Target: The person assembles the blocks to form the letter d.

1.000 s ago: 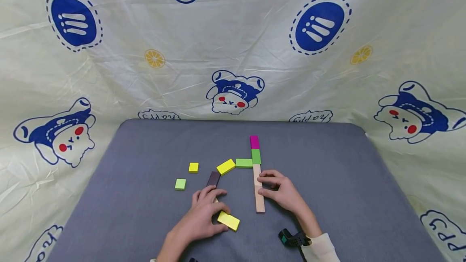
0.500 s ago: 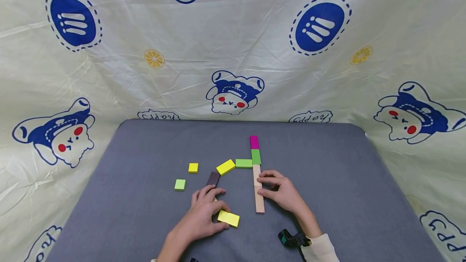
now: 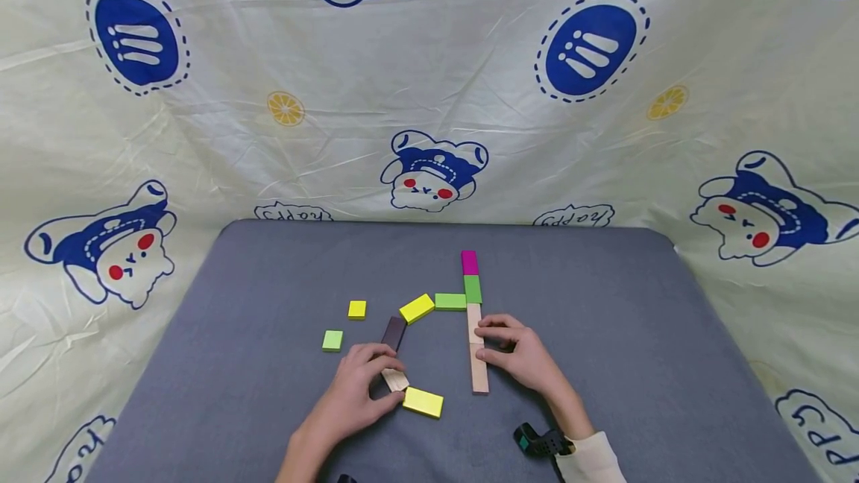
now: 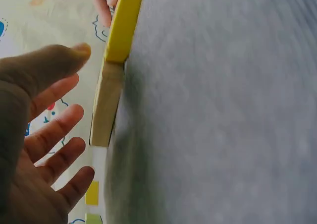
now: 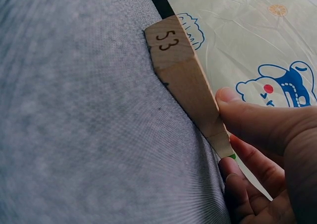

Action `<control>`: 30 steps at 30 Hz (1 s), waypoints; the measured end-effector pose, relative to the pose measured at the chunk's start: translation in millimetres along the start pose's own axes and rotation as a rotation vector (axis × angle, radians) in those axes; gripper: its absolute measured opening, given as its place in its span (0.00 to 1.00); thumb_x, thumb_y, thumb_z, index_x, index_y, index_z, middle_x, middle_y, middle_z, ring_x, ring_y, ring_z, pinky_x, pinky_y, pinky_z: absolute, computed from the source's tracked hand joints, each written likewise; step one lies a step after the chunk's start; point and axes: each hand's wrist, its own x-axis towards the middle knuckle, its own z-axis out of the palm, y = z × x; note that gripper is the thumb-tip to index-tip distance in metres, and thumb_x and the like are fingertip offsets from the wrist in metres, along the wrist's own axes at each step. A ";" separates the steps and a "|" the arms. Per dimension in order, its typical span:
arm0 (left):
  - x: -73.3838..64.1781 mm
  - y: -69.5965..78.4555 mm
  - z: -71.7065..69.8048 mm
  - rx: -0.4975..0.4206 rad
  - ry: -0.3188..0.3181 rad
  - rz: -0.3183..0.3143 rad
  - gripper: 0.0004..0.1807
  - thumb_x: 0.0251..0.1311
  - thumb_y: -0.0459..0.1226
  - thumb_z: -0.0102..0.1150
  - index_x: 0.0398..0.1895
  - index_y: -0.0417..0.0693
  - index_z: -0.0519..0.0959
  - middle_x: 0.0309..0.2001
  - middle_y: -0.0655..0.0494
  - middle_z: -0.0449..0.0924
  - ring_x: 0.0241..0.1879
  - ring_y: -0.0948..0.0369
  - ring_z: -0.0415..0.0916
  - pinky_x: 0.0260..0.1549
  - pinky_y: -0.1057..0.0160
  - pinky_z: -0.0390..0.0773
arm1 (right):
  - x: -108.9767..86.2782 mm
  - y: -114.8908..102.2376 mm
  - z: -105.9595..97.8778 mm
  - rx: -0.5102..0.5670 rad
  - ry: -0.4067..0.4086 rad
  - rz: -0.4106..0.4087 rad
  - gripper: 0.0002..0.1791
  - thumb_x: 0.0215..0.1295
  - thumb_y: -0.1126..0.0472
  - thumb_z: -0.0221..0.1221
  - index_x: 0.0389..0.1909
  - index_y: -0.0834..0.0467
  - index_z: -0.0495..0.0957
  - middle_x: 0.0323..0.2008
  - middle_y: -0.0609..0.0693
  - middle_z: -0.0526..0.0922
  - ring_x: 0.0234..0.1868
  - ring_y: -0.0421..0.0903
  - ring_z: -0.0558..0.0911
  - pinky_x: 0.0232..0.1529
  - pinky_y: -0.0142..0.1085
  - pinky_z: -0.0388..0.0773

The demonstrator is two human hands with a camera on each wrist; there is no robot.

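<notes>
My left hand [image 3: 352, 392] hovers at a plain wooden block [image 3: 396, 380], thumb near the block's end. In the left wrist view its fingers [image 4: 62, 130] are spread, holding nothing. A yellow block [image 3: 423, 402] adjoins that wooden one. Beyond lie a dark block [image 3: 394, 333], a slanted yellow block [image 3: 417, 308] and a green block [image 3: 450, 302], forming a curve. It meets a straight row: a magenta block [image 3: 470, 263], a green one, and two plain wooden blocks [image 3: 479, 375]. My right hand [image 3: 520, 352] rests its thumb and fingertips along the right side of these wooden blocks.
Two small square blocks, one yellow [image 3: 357, 309] and one light green [image 3: 332, 341], lie left of the curve. The grey table [image 3: 624, 334] ends at a printed cloth [image 3: 335, 162] behind. A black wrist device [image 3: 540, 440] sits on the right wrist.
My left hand has let go of the yellow block and drawn back to the left, uncovering the plain wooden block. The right hand stays where it was.
</notes>
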 end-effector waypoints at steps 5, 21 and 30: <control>-2.0 -2.3 -1.4 0.037 -0.021 -0.003 0.15 0.47 0.35 0.81 0.38 0.55 0.87 0.49 0.59 0.80 0.50 0.58 0.73 0.51 0.53 0.75 | -0.5 0.6 -0.7 -0.002 0.002 -0.002 0.18 0.62 0.56 0.73 0.52 0.55 0.88 0.57 0.51 0.82 0.56 0.52 0.79 0.46 0.34 0.77; -1.1 3.7 3.6 0.027 -0.063 -0.067 0.11 0.49 0.35 0.80 0.34 0.55 0.87 0.48 0.60 0.79 0.50 0.58 0.71 0.52 0.54 0.75 | -1.0 -0.8 -1.2 0.000 0.000 -0.006 0.18 0.62 0.57 0.73 0.52 0.55 0.88 0.57 0.52 0.82 0.55 0.52 0.79 0.46 0.34 0.77; -0.9 6.7 5.7 0.036 -0.055 -0.048 0.13 0.47 0.40 0.81 0.35 0.61 0.87 0.49 0.59 0.78 0.52 0.57 0.70 0.52 0.47 0.70 | -0.4 -2.6 -1.0 -0.008 -0.002 0.004 0.18 0.61 0.58 0.73 0.52 0.55 0.88 0.57 0.51 0.82 0.55 0.52 0.79 0.47 0.34 0.77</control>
